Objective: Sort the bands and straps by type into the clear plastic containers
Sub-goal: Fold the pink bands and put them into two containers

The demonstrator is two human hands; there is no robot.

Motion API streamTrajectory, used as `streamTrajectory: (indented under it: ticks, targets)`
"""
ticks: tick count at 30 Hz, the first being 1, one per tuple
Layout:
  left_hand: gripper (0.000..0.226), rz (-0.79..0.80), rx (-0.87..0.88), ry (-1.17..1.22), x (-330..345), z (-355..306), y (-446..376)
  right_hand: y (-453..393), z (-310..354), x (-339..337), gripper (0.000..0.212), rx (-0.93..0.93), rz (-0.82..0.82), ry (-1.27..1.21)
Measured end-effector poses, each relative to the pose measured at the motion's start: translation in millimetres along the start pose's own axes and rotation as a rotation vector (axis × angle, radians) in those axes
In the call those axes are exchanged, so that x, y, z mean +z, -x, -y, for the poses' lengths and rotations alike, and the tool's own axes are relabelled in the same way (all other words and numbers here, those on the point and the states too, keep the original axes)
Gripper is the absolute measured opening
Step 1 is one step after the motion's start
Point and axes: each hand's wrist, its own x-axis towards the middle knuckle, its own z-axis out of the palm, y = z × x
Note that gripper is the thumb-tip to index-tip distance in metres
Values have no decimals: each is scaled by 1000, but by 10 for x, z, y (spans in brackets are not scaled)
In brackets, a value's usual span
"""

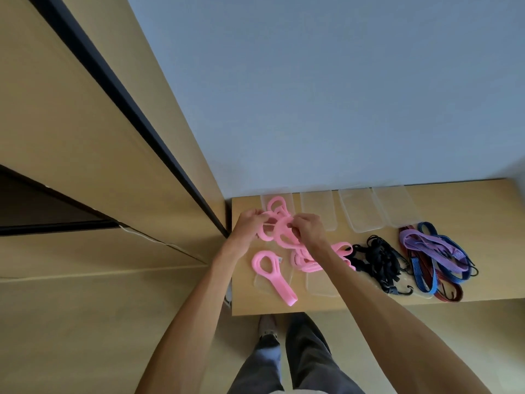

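Note:
My left hand [250, 227] and my right hand [309, 228] both grip a bunch of pink looped bands [284, 234] above the table's far left corner. One pink band [277, 204] lies in the far-left clear container [264, 199]. Another pink band [270, 273] lies across a clear container [257, 282] at the near left. More pink bands [341, 248] lie under my right forearm. A heap of black straps [377, 260] sits in the middle. Purple, blue and dark red bungee cords [434, 254] are piled at the right.
Three more clear containers [318, 209], [358, 211], [395, 206] line the back of the wooden table [483, 200] against a grey wall. Another clear piece [321, 285] lies near the front edge. A tall wooden cabinet [85, 137] stands at the left. My legs are below the table edge.

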Motion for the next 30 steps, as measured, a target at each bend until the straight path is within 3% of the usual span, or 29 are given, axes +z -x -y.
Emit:
streamTrajectory:
  ticks: [3,8,10,16,20,25,30]
  targets:
    - [15,63,56,27,84,-235,164,134,235,-73,27,-97,-67,85]
    - [29,104,81,177,221,-589,344,295,523,-230,9,-120,-231,23]
    - [23,81,130,109,287,-686,408,359,624,-326,9,-150,-210,58]
    - [14,-128,190,72,667,-780,527,460,774,-601,52,-223,-58,91]
    - [11,-266,261,-89,901,-765,559,365,756,-815,47,-291,37,140]
    - [24,-351,346,27,1163,-873,736,323,791,-1121,31,-366,218,136]
    - [30,-387,338,128,1254,-1065,902,234,858,-1339,24,-372,117,118]
